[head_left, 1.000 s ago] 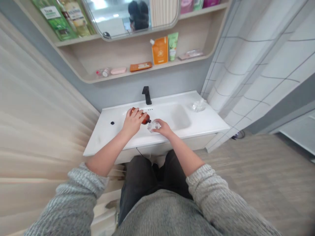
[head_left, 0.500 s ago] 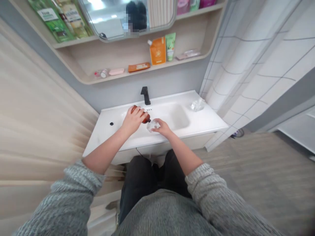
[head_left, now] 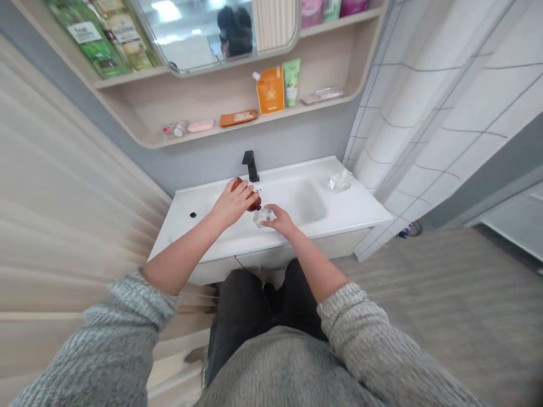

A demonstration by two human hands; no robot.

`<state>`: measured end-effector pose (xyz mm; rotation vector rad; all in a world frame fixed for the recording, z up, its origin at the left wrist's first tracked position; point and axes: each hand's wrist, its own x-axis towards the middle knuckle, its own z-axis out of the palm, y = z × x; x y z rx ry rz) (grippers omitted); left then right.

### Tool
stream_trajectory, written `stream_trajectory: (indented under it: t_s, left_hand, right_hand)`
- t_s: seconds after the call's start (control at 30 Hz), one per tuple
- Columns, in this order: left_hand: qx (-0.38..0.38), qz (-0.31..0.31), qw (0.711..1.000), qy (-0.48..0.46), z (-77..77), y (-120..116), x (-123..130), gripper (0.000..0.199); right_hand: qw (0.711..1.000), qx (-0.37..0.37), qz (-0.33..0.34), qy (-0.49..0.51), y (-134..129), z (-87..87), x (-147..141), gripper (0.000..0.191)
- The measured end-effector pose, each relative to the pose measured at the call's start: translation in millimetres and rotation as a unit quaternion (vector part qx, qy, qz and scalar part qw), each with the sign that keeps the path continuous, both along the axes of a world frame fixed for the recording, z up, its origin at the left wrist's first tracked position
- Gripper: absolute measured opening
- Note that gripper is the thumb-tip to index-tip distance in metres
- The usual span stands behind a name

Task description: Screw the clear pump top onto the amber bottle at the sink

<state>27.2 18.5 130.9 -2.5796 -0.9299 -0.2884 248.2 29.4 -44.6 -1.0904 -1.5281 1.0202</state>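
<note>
On my feed, the left hand (head_left: pixel 232 204) is closed around an amber bottle (head_left: pixel 254 202), tipped with its neck just above a clear faceted glass piece (head_left: pixel 264 217) pinched in the right hand (head_left: pixel 280 221). I can't see anything pouring. Both are over the white washbasin (head_left: pixel 305 169), with a black faucet (head_left: pixel 251 165) at the far side and a second clear glass piece (head_left: pixel 340 181) off to the right.

"Tree", white label (head_left: pixel 83 32) on green package (head_left: pixel 102 56), other print unreadable

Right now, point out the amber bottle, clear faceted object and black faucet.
Amber bottle (head_left: pixel 254 203): head view, on its near end.
Clear faceted object (head_left: pixel 264 217): head view, on its top.
Black faucet (head_left: pixel 251 167): head view, on its stem.
</note>
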Motion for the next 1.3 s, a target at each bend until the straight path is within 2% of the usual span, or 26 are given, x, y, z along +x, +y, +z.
stream_trajectory:
  t_s: [0.3,0.5,0.8,1.3]
  left_hand:
    - [0.007,-0.015,0.999,0.039,7.8,-1.8,8.9,0.046]
    - [0.011,-0.041,0.999,0.022,9.6,-0.5,10.5,0.042]
    - [0.071,-0.052,0.994,0.070,12.0,-2.7,11.2,0.040]
    - [0.065,-0.070,0.994,0.051,10.1,-1.3,11.7,0.039]
  right_hand:
    - [1.000,-0.005,0.000,0.019,-3.2,4.4,0.5,0.073]
    - [1.000,-0.003,-0.009,0.008,-2.4,4.8,0.2,0.073]
    - [1.000,-0.011,-0.004,0.028,0.8,-1.0,-0.9,0.076]
    - [1.000,-0.006,-0.004,0.007,-0.6,1.4,0.9,0.078]
